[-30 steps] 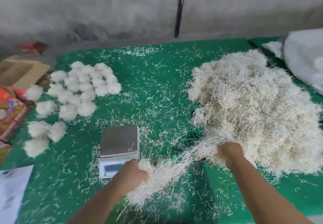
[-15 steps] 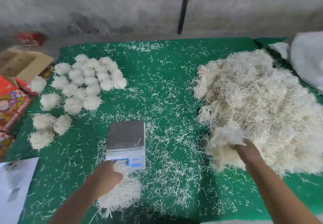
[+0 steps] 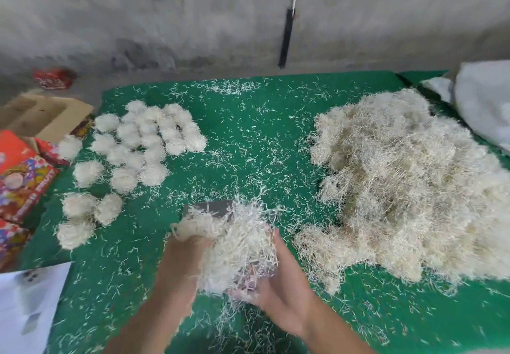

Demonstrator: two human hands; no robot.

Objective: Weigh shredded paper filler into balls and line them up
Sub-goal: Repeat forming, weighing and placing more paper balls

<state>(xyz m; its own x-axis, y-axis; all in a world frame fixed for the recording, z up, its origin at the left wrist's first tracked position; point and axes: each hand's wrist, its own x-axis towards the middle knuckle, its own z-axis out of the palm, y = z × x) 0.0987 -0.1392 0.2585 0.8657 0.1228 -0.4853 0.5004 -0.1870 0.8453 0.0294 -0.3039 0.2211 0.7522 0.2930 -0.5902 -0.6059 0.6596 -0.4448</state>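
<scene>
At the far left, printed cartons (image 3: 19,185) and an open cardboard box (image 3: 47,116) are seen beside the green mat (image 3: 248,138), and a white sheet (image 3: 27,309) lies at the near left corner. On the left part of the mat, finished paper balls (image 3: 143,144) are set out in close rows, with a few looser ones nearer. In the middle, a loose clump of shredded filler (image 3: 234,246) is held over the scale (image 3: 209,208), most of which is hidden beneath it. The clump is cupped from the left by the left hand (image 3: 179,268) and supported from the right and below by the right hand (image 3: 278,290), the two brought close together around it. The weighing step is judged to be in hand. Next, the clump would need to be released onto the pan and the display uncovered for reading. At the right, the large supply heap (image 3: 400,188) rests on the mat.
</scene>
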